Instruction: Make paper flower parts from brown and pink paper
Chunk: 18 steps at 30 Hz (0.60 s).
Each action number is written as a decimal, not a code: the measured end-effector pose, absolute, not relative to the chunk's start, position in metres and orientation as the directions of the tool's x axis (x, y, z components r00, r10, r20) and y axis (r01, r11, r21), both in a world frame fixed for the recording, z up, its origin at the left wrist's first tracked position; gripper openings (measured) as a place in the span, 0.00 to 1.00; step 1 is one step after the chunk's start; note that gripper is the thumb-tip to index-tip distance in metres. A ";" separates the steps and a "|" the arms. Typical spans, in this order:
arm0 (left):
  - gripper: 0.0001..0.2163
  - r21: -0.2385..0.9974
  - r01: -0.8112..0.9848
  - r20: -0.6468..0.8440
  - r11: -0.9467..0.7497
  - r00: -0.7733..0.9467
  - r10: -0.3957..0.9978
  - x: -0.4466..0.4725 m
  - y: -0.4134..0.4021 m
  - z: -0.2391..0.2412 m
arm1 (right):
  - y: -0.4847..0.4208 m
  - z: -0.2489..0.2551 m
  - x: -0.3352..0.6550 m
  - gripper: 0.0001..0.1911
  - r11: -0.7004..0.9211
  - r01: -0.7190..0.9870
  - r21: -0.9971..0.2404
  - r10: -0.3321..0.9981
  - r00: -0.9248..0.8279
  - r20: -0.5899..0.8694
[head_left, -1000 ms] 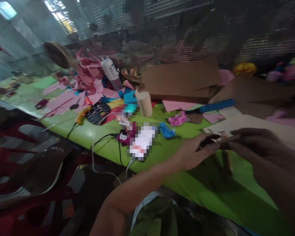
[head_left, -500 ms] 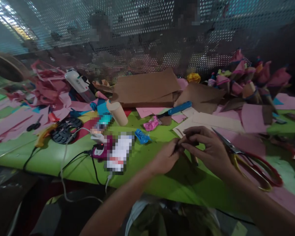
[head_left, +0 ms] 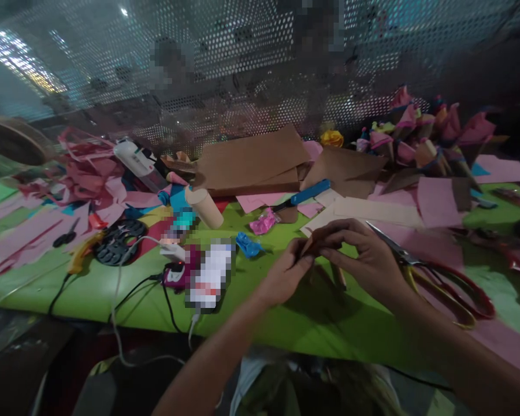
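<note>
My left hand [head_left: 282,276] pinches the near-left edge of a small piece of brown paper [head_left: 312,240], thumb on top. The fingers of my right hand [head_left: 354,245] curl over its other side, hiding much of it. On the green tabletop under the hands lies a thin brown stick-like thing [head_left: 338,276], partly covered by my right hand. Large scissors [head_left: 420,264] with red and yellow handles rest just right of my right hand, blades pointing away. A crumpled blue flower-like piece [head_left: 248,245] lies left of my left hand, a pink one [head_left: 263,221] behind it.
A blue-handled cutter [head_left: 311,192], brown cardboard [head_left: 251,159] and a cardboard tube [head_left: 205,208] stand farther back. To the left are a phone [head_left: 212,271], cables, a yellow glue gun [head_left: 84,252] and pink scraps [head_left: 39,231]. Wrapped paper flowers [head_left: 429,133] gather at back right.
The brown paper shows more between my hands, tilted upward, where it was mostly hidden before. My left fingers have shifted slightly, and the view has moved a little.
</note>
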<state>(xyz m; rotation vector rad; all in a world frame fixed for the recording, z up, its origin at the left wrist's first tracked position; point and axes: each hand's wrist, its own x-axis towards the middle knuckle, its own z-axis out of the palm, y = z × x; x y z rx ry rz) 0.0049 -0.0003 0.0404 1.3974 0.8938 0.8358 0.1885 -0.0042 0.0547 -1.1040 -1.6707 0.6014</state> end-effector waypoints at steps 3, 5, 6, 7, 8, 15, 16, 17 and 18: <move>0.14 0.999 0.047 -0.043 0.027 0.409 0.911 0.004 0.002 0.041 | -0.002 0.053 0.191 0.04 0.434 0.382 -0.816 0.893 -0.068 0.444; 0.15 0.999 0.048 -0.015 -0.004 0.386 0.922 0.002 0.003 0.042 | -0.001 0.052 0.192 0.04 0.424 0.389 -0.818 0.899 -0.071 0.433; 0.16 0.998 0.045 0.013 -0.032 0.380 0.925 0.002 0.004 0.043 | 0.000 0.052 0.193 0.04 0.419 0.395 -0.817 0.902 -0.083 0.423; 0.17 0.997 0.041 0.041 -0.061 0.377 0.925 0.001 0.004 0.044 | 0.000 0.052 0.193 0.04 0.416 0.401 -0.816 0.906 -0.101 0.412; 0.19 0.995 0.038 0.067 -0.088 0.378 0.923 0.000 0.004 0.046 | 0.000 0.052 0.193 0.03 0.412 0.405 -0.816 0.909 -0.125 0.397; 0.11 0.945 0.169 0.198 -0.282 0.393 0.898 -0.002 0.006 0.055 | -0.001 0.056 0.190 0.06 0.411 0.375 -0.831 0.906 -0.268 0.327; 0.09 0.943 0.178 0.196 -0.283 0.391 0.899 -0.001 0.006 0.054 | 0.000 0.057 0.190 0.05 0.415 0.372 -0.830 0.905 -0.262 0.335; 0.07 0.946 0.183 0.183 -0.269 0.382 0.906 -0.001 0.006 0.054 | 0.000 0.057 0.190 0.05 0.419 0.371 -0.829 0.904 -0.254 0.343; 0.06 0.952 0.185 0.161 -0.242 0.368 0.916 0.000 0.006 0.053 | 0.000 0.057 0.189 0.04 0.423 0.368 -0.828 0.903 -0.247 0.351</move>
